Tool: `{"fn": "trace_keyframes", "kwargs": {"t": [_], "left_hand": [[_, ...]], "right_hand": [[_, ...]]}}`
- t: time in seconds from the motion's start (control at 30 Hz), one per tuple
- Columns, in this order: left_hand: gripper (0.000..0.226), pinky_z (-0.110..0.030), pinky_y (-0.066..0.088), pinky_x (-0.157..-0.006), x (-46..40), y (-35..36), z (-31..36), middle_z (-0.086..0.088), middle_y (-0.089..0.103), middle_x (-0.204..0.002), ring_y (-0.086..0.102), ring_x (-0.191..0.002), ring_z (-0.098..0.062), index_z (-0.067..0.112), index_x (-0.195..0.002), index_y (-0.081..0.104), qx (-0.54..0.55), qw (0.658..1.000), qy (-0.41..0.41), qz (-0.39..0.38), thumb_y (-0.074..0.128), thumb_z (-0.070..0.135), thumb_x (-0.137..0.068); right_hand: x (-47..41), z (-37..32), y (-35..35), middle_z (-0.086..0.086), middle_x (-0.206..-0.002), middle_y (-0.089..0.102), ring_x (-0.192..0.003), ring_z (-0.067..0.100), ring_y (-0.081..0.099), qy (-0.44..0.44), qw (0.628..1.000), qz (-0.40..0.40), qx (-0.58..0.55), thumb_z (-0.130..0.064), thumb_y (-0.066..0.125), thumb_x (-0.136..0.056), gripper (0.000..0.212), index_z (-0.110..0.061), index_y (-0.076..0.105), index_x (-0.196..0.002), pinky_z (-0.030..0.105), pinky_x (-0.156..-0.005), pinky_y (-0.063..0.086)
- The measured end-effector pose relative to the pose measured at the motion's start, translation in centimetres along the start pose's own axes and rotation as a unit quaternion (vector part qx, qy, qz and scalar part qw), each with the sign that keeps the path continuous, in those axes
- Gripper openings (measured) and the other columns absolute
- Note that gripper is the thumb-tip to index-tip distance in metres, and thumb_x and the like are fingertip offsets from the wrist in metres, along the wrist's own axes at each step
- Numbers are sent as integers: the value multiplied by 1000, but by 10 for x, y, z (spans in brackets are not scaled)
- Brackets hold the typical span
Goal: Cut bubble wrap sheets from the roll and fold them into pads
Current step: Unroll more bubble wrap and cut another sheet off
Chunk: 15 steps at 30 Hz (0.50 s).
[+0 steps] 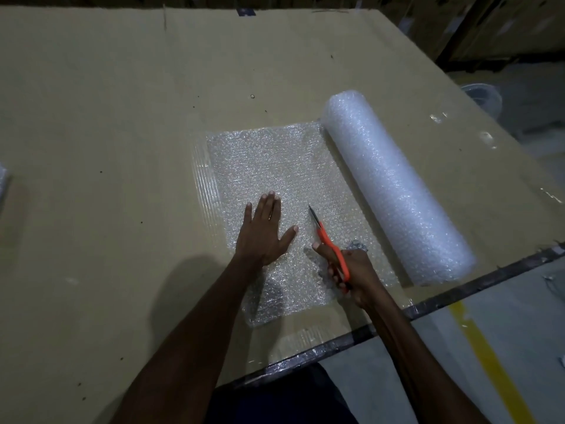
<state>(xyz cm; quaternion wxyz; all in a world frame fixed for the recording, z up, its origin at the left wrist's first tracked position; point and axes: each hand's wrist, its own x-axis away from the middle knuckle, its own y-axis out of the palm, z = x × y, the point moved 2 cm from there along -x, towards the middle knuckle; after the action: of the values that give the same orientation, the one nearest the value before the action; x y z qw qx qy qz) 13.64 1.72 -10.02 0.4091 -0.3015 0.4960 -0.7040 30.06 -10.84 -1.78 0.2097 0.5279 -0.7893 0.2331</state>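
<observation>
A thick roll of bubble wrap (394,188) lies on the cardboard-covered table (107,133), running from the middle toward the near right edge. An unrolled sheet (275,166) spreads flat to its left. My left hand (263,232) presses flat on the sheet with straight, spread fingers. My right hand (351,273) grips orange-handled scissors (328,244), whose blades point away from me over the sheet, to the right of my left hand. The blades look nearly together.
The table's dark near edge (458,292) runs diagonally at the right, with grey floor and a yellow line (489,356) beyond it. A clear plastic item (483,96) sits off the far right. Something pale (3,179) shows at the left frame edge.
</observation>
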Motion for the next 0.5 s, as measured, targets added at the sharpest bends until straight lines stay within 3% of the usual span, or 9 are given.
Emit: {"fn": "trace_keyframes", "kwargs": {"t": [0.17,0.27,0.37,0.5], "left_hand": [[87,-51,-2,-124,1,-2,1,-9,-3,-168,-5,-155,-22,9,-160,5,3,1000,-4,-4,19,68,-98],[90,-54,4,-123,-3,-7,0,-11,13,-167,10,-154,-27,9,-159,15,4,1000,-1,16,26,70,-94],[93,-55,9,-122,-13,-16,-3,-12,31,-160,26,-146,-31,9,-157,25,-26,999,17,43,29,72,-88],[86,-54,2,-123,-32,-25,-12,-11,26,-163,19,-150,-29,9,-156,26,-24,998,10,55,28,69,-95]], "right_hand": [[-2,0,-5,9,-50,54,-31,11,41,-7,1000,-6,11,-35,86,-79,40,-5,64,-63,17,-33,31],[-7,-9,-2,7,-49,53,-32,11,41,-8,1000,-18,14,-37,85,-79,41,-2,64,-73,17,-34,30],[-13,-10,-3,7,-47,52,-30,11,40,-2,1000,-23,7,-35,86,-78,40,-3,63,-70,16,-33,29],[-14,-6,-8,10,-50,54,-32,12,41,3,999,-33,15,-38,86,-78,41,-6,64,-64,17,-33,30]]}}
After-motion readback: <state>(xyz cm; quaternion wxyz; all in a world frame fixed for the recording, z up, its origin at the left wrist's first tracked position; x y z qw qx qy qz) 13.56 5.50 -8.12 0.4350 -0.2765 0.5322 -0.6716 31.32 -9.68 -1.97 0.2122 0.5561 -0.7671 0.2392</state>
